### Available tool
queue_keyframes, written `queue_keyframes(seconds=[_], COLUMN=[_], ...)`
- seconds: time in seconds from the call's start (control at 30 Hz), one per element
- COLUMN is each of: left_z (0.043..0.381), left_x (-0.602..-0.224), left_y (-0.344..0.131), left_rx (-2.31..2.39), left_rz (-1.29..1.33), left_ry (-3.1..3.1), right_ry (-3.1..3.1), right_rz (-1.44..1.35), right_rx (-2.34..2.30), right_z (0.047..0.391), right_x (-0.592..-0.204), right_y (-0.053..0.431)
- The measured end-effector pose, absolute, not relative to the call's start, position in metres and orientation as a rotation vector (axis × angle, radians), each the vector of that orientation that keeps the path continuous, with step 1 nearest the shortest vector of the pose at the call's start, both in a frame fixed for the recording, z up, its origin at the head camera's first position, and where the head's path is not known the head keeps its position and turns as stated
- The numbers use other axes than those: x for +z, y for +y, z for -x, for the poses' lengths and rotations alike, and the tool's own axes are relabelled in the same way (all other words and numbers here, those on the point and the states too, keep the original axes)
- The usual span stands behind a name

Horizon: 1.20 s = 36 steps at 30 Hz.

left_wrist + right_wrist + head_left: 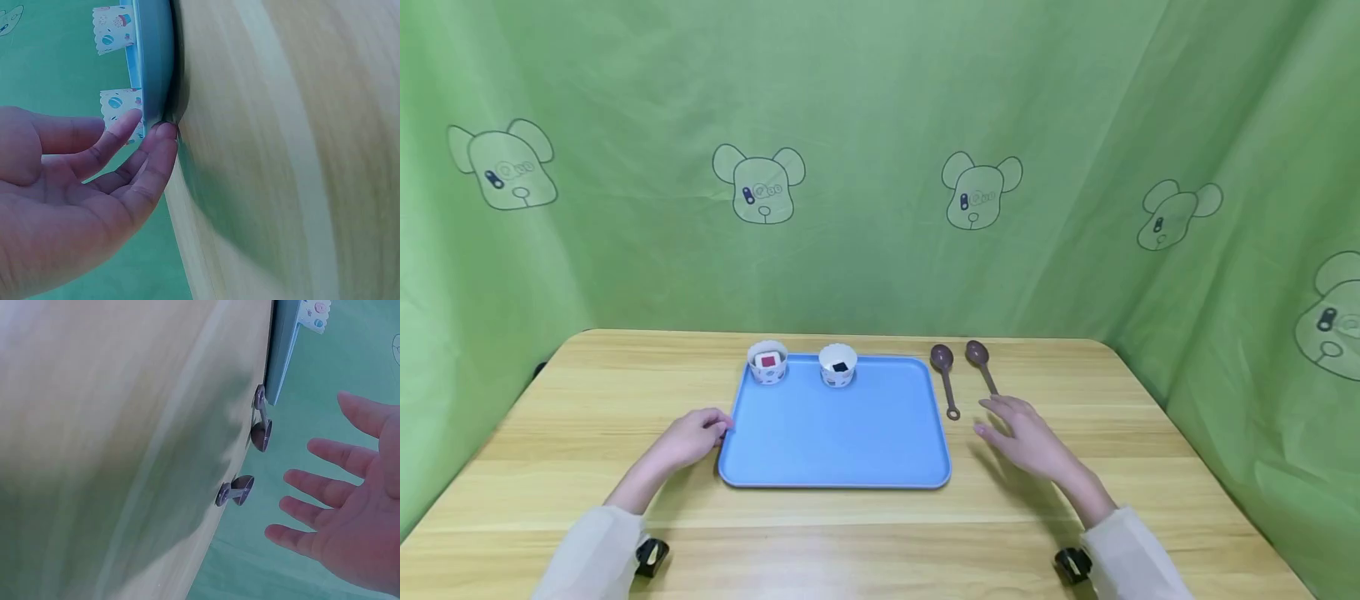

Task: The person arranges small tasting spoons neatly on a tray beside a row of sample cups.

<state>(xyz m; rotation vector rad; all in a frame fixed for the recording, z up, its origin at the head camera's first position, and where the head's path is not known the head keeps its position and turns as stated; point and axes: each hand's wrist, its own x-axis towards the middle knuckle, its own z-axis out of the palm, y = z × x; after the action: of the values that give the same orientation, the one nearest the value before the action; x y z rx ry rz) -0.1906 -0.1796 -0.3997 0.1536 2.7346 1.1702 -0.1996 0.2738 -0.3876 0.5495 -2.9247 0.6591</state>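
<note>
A blue tray point(842, 433) lies flat on the table, with two patterned paper cups at its far side. The left cup point(767, 372) holds a white piece with a red square point(768, 362); the other cup point(837, 377) contains a black-and-white piece point(839, 367). My left hand point(696, 437) touches the tray's left edge with its fingertips point(165, 132), thumb apart from the rim. Right of the tray lie two brown spoons, one point(947, 387) beside its edge and the other point(979, 356) farther right. My right hand point(1026, 437), fingers spread and holding nothing, hovers by the farther spoon's handle, hiding its end.
The light wooden table point(842, 542) carries everything. Green curtains point(880, 275) with bear-head drawings hang behind it and along both sides. A small dark object point(539, 368) shows at the table's left edge.
</note>
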Motion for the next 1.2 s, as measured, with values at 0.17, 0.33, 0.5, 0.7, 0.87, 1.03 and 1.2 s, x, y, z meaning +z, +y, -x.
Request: queue_keyframes(seconds=[0.17,0.33,0.5,0.7,0.87,1.03,1.2], left_z=[0.191,0.192,0.193,0.192,0.191,0.191,0.192], left_x=[-0.4,-0.401,-0.402,-0.399,-0.398,-0.399,-0.398], left_y=[-0.18,-0.18,-0.18,-0.179,-0.179,-0.18,-0.18], left_rx=[1.193,1.196,1.21,1.21,1.211,1.215,1.216], left_rz=[-0.139,-0.131,-0.126,-0.116,-0.111,-0.109,-0.117], left_ry=[2.705,2.689,2.669,2.662,2.658,2.661,2.664], right_ry=[-2.903,-2.907,-2.928,-2.994,-3.025,-3.041,-3.056], right_rz=[-0.62,-0.646,-0.646,-0.576,-0.512,-0.423,-0.3], right_rx=[0.696,0.78,0.835,0.944,1.14,1.312,1.44], right_z=[0.207,0.218,0.228,0.241,0.253,0.262,0.272], right_x=[-0.387,-0.384,-0.381,-0.377,-0.375,-0.371,-0.37], right_y=[0.27,0.268,0.267,0.264,0.261,0.258,0.255])
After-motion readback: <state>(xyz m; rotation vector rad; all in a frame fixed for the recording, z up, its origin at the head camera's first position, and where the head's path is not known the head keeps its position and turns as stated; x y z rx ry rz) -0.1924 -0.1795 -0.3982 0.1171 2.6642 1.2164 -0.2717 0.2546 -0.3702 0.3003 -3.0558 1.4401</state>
